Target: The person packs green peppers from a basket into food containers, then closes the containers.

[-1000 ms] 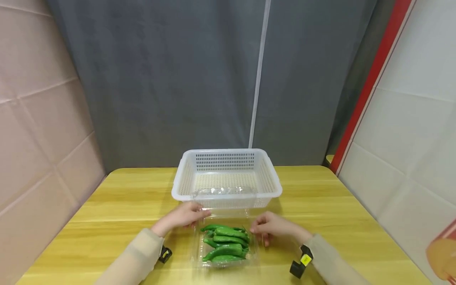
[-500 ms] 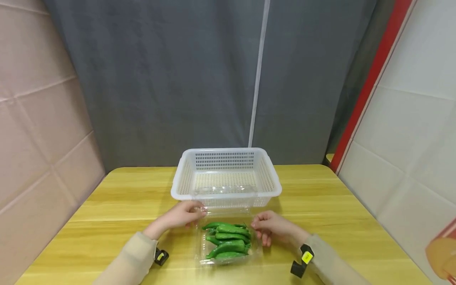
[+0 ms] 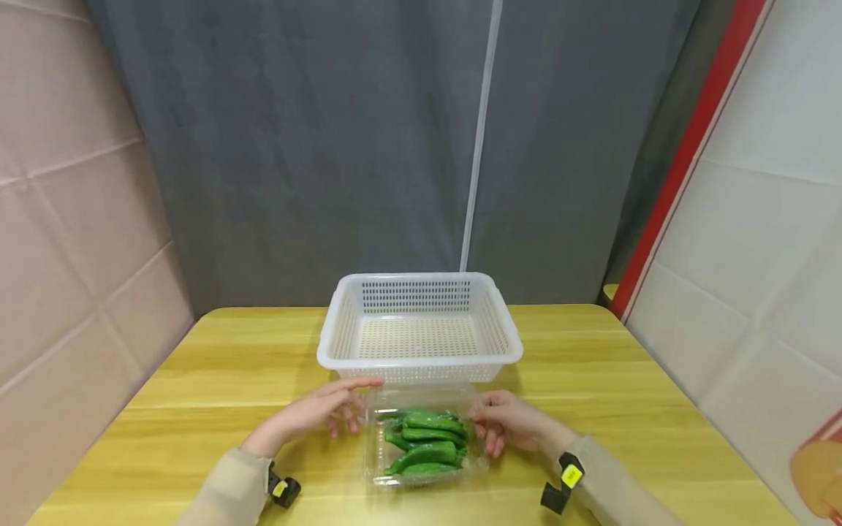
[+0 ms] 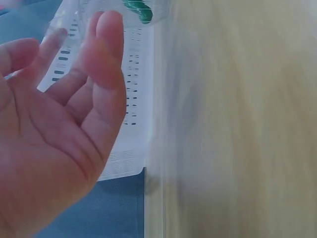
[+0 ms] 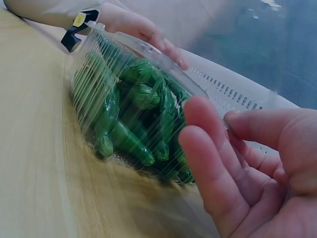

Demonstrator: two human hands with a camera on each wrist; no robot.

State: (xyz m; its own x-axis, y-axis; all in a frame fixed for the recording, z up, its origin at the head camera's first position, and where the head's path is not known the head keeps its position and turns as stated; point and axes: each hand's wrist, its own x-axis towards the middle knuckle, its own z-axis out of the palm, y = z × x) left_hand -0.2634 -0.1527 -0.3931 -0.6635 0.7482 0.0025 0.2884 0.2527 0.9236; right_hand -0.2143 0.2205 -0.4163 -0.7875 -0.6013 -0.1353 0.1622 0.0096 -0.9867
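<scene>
A clear plastic clamshell box (image 3: 376,456) of green peppers (image 3: 426,456) lies in front of me, with its lid folded down over them. On its right side, my right hand (image 3: 515,422) pinches the rim between thumb and fingers, as the right wrist view shows. My left hand (image 3: 309,413) is at the box's far left corner, index finger stretched out and the others loosely bent. In the left wrist view the left hand (image 4: 64,104) holds nothing; whether a fingertip touches the lid I cannot tell.
Directly behind the box stands a white perforated basket (image 3: 419,363) with nothing in it. Both stand on a wooden table (image 3: 250,365). A dark grey curtain (image 3: 316,146) hangs along the back, and pale panels (image 3: 85,256) flank the left side.
The lid, earlier standing open against the basket's front, has swung down over the peppers. My left hand has drawn a little left, its index finger now extended; my right hand has taken the rim.
</scene>
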